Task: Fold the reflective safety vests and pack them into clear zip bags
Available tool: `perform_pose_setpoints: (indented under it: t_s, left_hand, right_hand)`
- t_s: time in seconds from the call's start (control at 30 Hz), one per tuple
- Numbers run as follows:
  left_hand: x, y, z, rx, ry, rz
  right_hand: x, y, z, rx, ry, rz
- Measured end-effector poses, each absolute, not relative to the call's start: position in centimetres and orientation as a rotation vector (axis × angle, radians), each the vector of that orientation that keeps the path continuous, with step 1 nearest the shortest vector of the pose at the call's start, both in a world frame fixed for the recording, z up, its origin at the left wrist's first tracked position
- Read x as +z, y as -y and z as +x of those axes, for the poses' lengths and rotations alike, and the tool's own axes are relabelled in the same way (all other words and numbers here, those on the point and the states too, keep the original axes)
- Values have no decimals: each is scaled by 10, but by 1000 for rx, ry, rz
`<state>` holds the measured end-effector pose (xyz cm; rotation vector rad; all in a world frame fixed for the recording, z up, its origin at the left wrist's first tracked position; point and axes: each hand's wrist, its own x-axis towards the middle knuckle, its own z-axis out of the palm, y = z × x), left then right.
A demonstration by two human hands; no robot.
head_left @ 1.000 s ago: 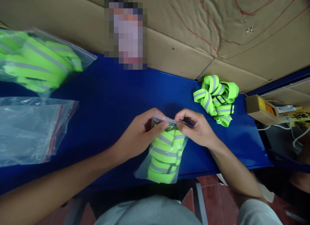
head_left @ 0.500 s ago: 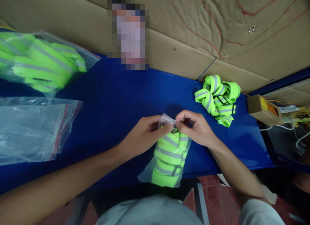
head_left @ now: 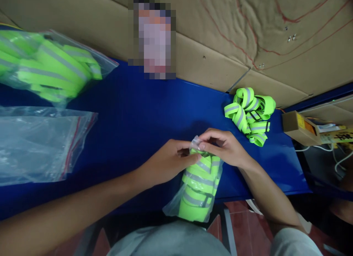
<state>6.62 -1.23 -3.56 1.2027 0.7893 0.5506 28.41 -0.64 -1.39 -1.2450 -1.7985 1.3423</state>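
Observation:
A clear plastic bag [head_left: 173, 202] with a folded neon-yellow reflective strap [head_left: 198, 180] inside hangs between my hands near the table's front edge. My left hand [head_left: 172, 160] pinches the bag's upper left side, thumb across the front. With thumb and fingertips, my right hand [head_left: 224, 145] grips the bunched top of the bag. Both hands are closed on the plastic; some fingertips are hidden behind it. Grey reflective stripes and a dark buckle show through the bag.
Loose neon straps [head_left: 248, 114] lie at the back right of the blue table [head_left: 132, 109]. At left are a filled bag of straps [head_left: 59, 70] and flat clear zip bags [head_left: 35, 145]. A small cardboard box [head_left: 299, 128] stands at far right, before a brown padded wall [head_left: 204, 67].
My right fingers have shifted left over the bag's top, and my left thumb sits lower on it. The bag's top edge is more bunched. The whole view has shifted slightly.

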Motion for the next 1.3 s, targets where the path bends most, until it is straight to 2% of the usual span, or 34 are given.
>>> perform_pose_setpoints:
  t_s: [0.33, 0.53, 0.77, 1.1, 1.3]
  left_hand:
    - [-37, 10, 67, 417, -782, 1257]
    - [-31, 14, 69, 402, -747, 1166]
    - [-4, 21, 44, 387, -1040, 1724]
    - [-34, 56, -28, 1023, -1262, 1203]
    - [-16, 17, -97, 1483, -1644, 1205]
  right_hand:
    - [-18, 11, 275, 1446, 1717, -1252]
    - [-19, 13, 279, 1293, 1474, -1341]
    - [-30, 0, 293, 1225, 1059, -1356]
    - [-39, 3, 277, 1486, 1369, -1291]
    - [-48, 3, 278, 1418, 1663, -1306]
